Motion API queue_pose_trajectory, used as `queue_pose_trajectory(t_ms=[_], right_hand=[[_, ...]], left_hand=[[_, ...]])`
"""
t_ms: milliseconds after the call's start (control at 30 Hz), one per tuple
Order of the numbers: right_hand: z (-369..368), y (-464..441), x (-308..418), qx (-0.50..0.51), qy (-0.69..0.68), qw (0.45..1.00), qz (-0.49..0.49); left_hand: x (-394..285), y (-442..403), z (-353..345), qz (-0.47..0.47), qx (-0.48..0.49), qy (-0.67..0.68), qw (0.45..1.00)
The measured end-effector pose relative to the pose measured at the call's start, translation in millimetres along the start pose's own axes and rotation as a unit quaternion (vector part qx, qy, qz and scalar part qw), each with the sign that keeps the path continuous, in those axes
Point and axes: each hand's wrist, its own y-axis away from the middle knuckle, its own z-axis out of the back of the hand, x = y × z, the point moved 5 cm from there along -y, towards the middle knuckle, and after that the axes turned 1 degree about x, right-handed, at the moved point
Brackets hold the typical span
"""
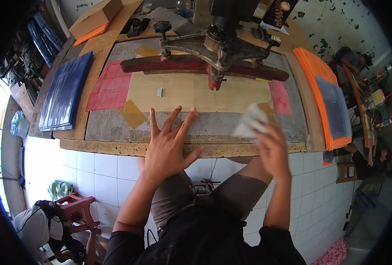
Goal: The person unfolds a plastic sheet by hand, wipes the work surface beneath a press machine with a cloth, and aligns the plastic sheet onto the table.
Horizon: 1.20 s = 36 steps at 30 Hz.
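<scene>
My left hand [170,140] lies with fingers spread over the front of the grey metal plate [213,126], its fingertips at the edge of the tan sheet [204,97]. A crumpled whitish cloth [250,123], somewhat blurred, is gripped in my right hand [271,148] above the plate's right front part. On the tan sheet sits a small white piece [159,92]. Red sheets [110,86] and a pink sheet [280,98] flank it left and right. Behind the sheet spans the red bar [174,64] of a press with a dark metal arm.
Blue plastic sheets [66,93] are stacked at the left, orange sheets [313,73] with a blue one at the right. A cardboard box [95,18] stands at the back left. One person [41,225] is at lower left by a red stool [78,212]; other people are far right.
</scene>
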Motion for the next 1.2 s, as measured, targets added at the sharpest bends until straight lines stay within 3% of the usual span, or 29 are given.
queue_pose_trajectory(t_ms=[133, 200, 267, 333, 433, 600, 667, 767, 867, 1200], right_hand=[[20, 25, -52, -0.09, 0.11, 0.979, -0.143], [0, 21, 4, -0.073, 0.085, 0.989, -0.094], [-35, 29, 60, -0.013, 0.069, 0.997, 0.015], [-45, 27, 102, 0.021, -0.034, 0.993, 0.111], [-44, 27, 76, 0.018, -0.047, 0.99, 0.134], [14, 42, -31, -0.105, 0.072, 0.99, -0.056], [16, 48, -38, -0.135, 0.113, 0.979, -0.1], [-17, 41, 25, -0.095, 0.065, 0.993, -0.035], [-49, 31, 88, -0.029, -0.013, 0.995, 0.099], [-18, 10, 48, -0.04, 0.02, 0.999, 0.018]], left_hand=[[-2, -2, -4, 0.001, -0.003, -0.007, 1.0], [-5, -2, -6, -0.002, -0.014, -0.004, 1.0], [-5, -1, -6, -0.011, -0.004, -0.014, 1.0], [-5, -2, -4, -0.016, 0.005, -0.022, 1.0], [-4, 0, -2, -0.01, 0.012, -0.026, 1.0], [-5, 1, -6, -0.001, -0.015, -0.014, 1.0], [-5, 0, -7, -0.004, -0.02, -0.016, 1.0], [-6, 1, -8, -0.009, -0.015, -0.023, 1.0], [-5, 1, -8, -0.02, -0.003, -0.051, 0.999], [-6, 0, -10, -0.015, -0.01, -0.038, 0.999]])
